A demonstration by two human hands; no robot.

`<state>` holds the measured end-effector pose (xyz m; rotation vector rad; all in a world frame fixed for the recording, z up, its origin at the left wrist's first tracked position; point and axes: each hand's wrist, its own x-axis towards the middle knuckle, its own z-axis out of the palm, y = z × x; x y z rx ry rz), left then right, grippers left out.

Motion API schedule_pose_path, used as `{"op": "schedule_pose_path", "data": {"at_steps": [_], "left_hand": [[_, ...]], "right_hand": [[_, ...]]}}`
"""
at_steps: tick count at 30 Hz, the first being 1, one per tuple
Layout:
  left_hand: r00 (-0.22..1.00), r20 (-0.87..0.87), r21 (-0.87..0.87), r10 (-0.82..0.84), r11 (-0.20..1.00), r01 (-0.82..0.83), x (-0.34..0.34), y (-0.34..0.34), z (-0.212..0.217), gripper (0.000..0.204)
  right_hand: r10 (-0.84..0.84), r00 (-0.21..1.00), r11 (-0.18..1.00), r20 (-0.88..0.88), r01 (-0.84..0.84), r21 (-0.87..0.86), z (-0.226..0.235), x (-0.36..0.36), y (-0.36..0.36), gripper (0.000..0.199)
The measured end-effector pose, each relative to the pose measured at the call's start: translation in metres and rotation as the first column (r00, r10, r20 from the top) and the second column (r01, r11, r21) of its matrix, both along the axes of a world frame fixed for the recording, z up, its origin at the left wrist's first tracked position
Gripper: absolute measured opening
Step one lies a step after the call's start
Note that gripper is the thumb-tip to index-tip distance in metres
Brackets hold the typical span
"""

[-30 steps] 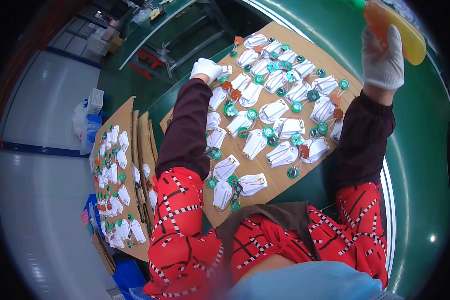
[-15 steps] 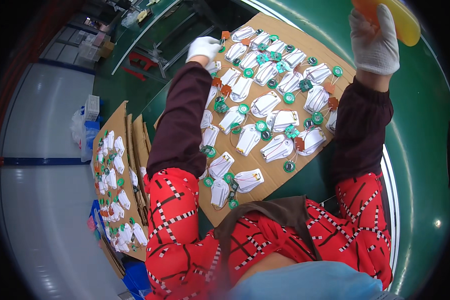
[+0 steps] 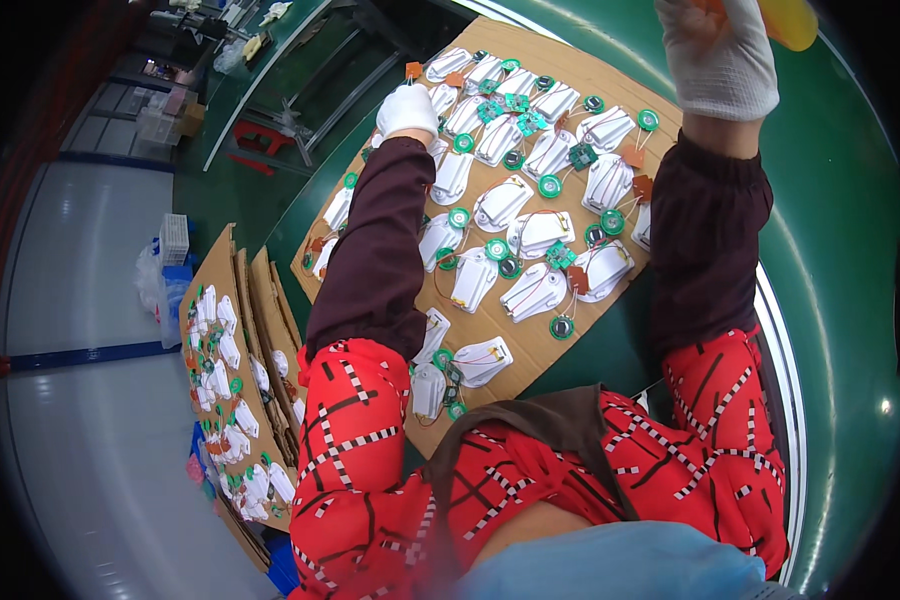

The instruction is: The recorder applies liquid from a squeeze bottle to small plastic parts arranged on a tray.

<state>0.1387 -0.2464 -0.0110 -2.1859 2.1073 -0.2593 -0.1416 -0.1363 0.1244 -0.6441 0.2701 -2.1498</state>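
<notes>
A brown cardboard sheet (image 3: 595, 325) lies across the middle, bearing many white plastic housings (image 3: 502, 203) wired to green-rimmed round parts (image 3: 550, 185), small green circuit boards (image 3: 583, 155) and orange-brown squares (image 3: 643, 188). At the sheet's far left edge is my left hand (image 3: 407, 112), in a white glove. It looks closed beside a white housing, and its fingertips are hidden. Raised at the top right, my white-gloved right hand (image 3: 722, 65) grips a rounded orange-yellow object (image 3: 790, 22), partly cut off by the picture's edge. Its kind cannot be made out.
Under the sheet is a green tabletop (image 3: 830, 330) with a pale edge. To the left, more cardboard sheets (image 3: 202, 275) with similar wired housings stand close together, near a blue bin (image 3: 282, 565). A red stool (image 3: 258, 140) stands beyond the far left corner.
My left hand has come slightly nearer and rightward relative to the sheet. My right hand has risen with the orange-yellow object, now more cut off. The whole view has shifted a little.
</notes>
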Motion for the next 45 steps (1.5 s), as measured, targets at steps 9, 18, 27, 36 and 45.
{"op": "schedule_pose_path", "data": {"at_steps": [9,18,27,36,45], "left_hand": [[0.978,-0.197,0.011,0.07,0.998,-0.07,0.011,-0.004,0.008,0.035],[0.946,-0.304,0.035,0.115,0.993,-0.109,0.028,-0.014,0.006,0.022],[0.877,-0.427,0.114,0.221,0.975,-0.191,0.038,-0.012,0.001,0.027],[0.731,-0.636,0.179,0.246,0.969,-0.171,0.041,-0.007,0.005,0.022],[0.729,-0.661,0.114,0.178,0.984,-0.136,0.055,-0.009,-0.009,0.02]], "right_hand": [[0.003,1.0,1.0,-0.008,-0.003,-0.031,-0.002,0.003,0.0,0.026],[0.052,0.996,0.998,-0.067,-0.051,0.023,-0.006,0.009,-0.005,0.027],[0.342,0.887,0.938,-0.309,-0.302,0.17,-0.033,0.037,-0.023,0.029],[0.445,0.691,0.894,-0.569,-0.301,0.332,-0.065,0.088,-0.079,0.052],[0.143,0.481,0.973,-0.865,0.091,0.212,-0.093,0.129,-0.1,0.057]]}}
